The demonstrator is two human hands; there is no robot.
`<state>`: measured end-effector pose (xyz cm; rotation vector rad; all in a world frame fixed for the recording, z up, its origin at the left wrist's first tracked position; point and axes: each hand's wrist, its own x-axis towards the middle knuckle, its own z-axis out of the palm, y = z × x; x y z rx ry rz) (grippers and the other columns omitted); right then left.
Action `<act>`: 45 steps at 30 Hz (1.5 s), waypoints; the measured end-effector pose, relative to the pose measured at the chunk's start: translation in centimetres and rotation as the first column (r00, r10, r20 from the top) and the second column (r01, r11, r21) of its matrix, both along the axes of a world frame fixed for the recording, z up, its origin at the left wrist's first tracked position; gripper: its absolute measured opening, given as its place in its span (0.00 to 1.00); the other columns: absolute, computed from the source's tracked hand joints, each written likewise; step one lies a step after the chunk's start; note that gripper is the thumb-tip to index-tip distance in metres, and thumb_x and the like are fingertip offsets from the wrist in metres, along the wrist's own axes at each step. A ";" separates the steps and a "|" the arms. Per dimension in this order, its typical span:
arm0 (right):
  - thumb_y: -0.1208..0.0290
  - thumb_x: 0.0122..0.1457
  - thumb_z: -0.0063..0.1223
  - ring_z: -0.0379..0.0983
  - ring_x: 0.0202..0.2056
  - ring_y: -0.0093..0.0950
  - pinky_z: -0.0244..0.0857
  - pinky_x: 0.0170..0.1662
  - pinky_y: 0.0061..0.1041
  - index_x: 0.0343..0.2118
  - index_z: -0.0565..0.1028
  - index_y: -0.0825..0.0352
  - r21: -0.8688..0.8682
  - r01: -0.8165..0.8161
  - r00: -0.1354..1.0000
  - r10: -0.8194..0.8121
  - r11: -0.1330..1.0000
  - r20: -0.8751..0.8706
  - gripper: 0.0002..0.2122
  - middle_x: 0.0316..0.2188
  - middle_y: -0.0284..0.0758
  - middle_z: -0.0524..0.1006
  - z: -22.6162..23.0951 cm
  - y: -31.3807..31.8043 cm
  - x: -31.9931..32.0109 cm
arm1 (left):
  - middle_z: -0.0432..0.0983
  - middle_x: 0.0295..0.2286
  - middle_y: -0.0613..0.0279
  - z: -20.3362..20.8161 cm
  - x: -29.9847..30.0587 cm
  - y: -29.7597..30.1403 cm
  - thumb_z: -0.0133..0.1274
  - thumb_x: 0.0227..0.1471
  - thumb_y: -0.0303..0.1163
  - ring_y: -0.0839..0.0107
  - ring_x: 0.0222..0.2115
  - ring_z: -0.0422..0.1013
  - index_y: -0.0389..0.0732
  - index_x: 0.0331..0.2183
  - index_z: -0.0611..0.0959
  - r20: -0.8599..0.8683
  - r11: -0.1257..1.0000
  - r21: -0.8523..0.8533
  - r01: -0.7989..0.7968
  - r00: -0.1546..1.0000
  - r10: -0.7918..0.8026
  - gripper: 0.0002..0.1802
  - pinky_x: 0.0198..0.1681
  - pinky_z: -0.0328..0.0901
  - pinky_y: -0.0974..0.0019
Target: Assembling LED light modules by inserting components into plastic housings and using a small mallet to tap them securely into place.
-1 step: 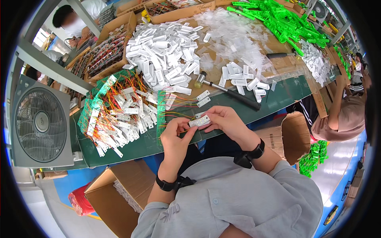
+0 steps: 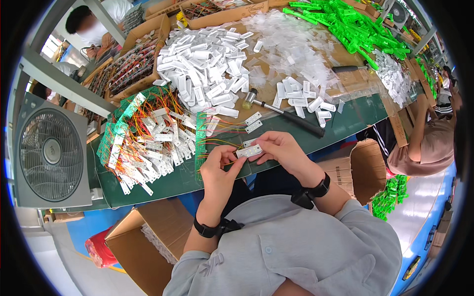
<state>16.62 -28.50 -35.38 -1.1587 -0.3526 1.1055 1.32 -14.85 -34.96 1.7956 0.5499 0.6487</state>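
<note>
Between my hands, just off the near edge of the green table top [image 2: 345,116], is a small white circuit board [image 2: 249,151] with dark dots along it. My left hand [image 2: 220,165] pinches its left end with thumb and fingers. Its right end is gripped by my right hand [image 2: 280,149]. Thin red and yellow wires run left from around it to a narrow green circuit board strip [image 2: 200,135] lying on the table. Two similar white boards [image 2: 253,122] lie beyond my hands, joined to that strip by wires. Another is partly hidden behind my fingers.
A wired board heap [image 2: 158,138] lies left, beside a grey fan [image 2: 52,148]. White plastic cases [image 2: 202,64], clear film pieces [image 2: 286,42] and green plastic parts [image 2: 355,29] cover the back. A black-handled hammer [image 2: 296,120] lies ahead. Cardboard boxes [image 2: 143,241] stand below; co-workers sit nearby.
</note>
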 end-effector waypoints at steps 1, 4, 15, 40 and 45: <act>0.74 0.68 0.53 0.83 0.38 0.30 0.77 0.37 0.22 0.45 0.77 0.75 -0.024 -0.011 0.997 0.013 1.000 0.072 0.09 0.39 0.41 0.82 0.2 -0.1 0.1 | 0.76 0.26 0.68 -0.2 -0.1 0.2 0.68 0.48 0.22 0.81 0.26 0.70 0.37 0.38 0.82 -0.003 1.000 -0.001 -0.003 1.000 0.003 0.15 0.30 0.63 0.75; 0.74 0.67 0.54 0.83 0.37 0.27 0.77 0.36 0.22 0.44 0.78 0.74 -0.010 -0.051 0.972 0.052 0.999 0.229 0.09 0.38 0.39 0.83 0.5 -0.3 0.5 | 0.75 0.25 0.69 -0.6 -0.2 0.4 0.68 0.48 0.22 0.85 0.26 0.68 0.36 0.41 0.81 -0.057 0.999 0.020 0.043 0.998 -0.042 0.17 0.29 0.62 0.77; 0.82 0.59 0.61 0.80 0.36 0.21 0.74 0.38 0.20 0.39 0.77 0.74 -0.170 0.039 0.887 0.044 0.985 0.460 0.06 0.37 0.38 0.82 0.4 0.0 -1.3 | 0.80 0.25 0.66 -1.0 -0.2 0.7 0.68 0.48 0.21 0.83 0.28 0.74 0.35 0.42 0.82 -0.068 0.990 0.130 0.048 0.997 -0.039 0.18 0.32 0.68 0.76; 0.78 0.50 0.65 0.71 0.38 0.39 0.68 0.44 0.35 0.32 0.80 0.66 0.057 0.091 0.262 -0.079 0.994 0.962 0.07 0.32 0.37 0.75 -1.4 -0.8 -1.9 | 0.79 0.30 0.57 1.0 2.3 1.3 0.64 0.47 0.22 0.58 0.34 0.74 0.37 0.33 0.85 -0.124 0.855 0.488 0.174 0.984 -0.129 0.08 0.37 0.69 0.58; 0.81 0.50 0.63 0.71 0.38 0.42 0.67 0.43 0.38 0.33 0.81 0.67 0.121 0.569 -0.012 -0.139 0.813 0.990 0.07 0.32 0.39 0.77 -0.2 -5.0 5.2 | 0.77 0.29 0.60 0.5 3.3 1.3 0.68 0.45 0.28 0.60 0.34 0.72 0.39 0.31 0.83 -0.338 0.812 0.524 0.258 0.938 -0.080 0.10 0.38 0.67 0.58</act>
